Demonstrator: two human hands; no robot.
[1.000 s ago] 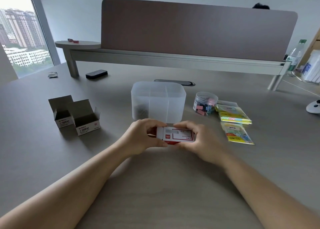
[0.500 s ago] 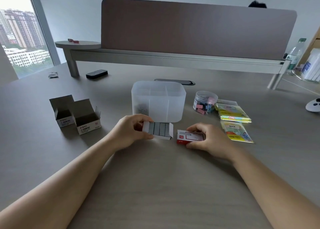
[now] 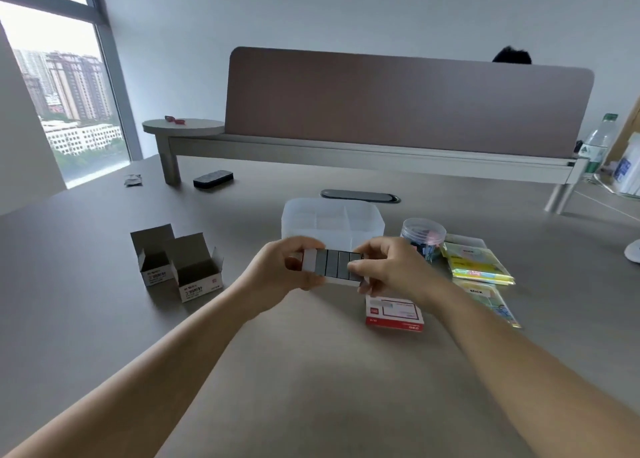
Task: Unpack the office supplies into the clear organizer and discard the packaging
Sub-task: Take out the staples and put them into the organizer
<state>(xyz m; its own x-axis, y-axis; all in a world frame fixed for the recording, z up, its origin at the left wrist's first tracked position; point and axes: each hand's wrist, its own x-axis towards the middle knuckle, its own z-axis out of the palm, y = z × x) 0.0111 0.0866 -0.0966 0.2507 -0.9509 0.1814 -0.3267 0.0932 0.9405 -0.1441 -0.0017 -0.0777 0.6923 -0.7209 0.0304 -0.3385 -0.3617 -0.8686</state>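
Staples (image 3: 337, 269) in grey strips fill a white tray (image 3: 332, 281) pinched between the left hand (image 3: 277, 277) and right hand (image 3: 391, 270), above the worktop (image 3: 311, 388). Left of the hands stand two open cardboard boxes (image 3: 180, 267). Behind them sits the clear organizer (image 3: 332, 225); below the right hand lies the red sleeve (image 3: 394, 314).

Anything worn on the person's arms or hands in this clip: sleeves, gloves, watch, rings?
Nothing worn shows. The left hand and right hand are bare, with no gloves, rings or markings visible. Both forearms are bare down to the frame edge: no sleeves, watch or bracelet.
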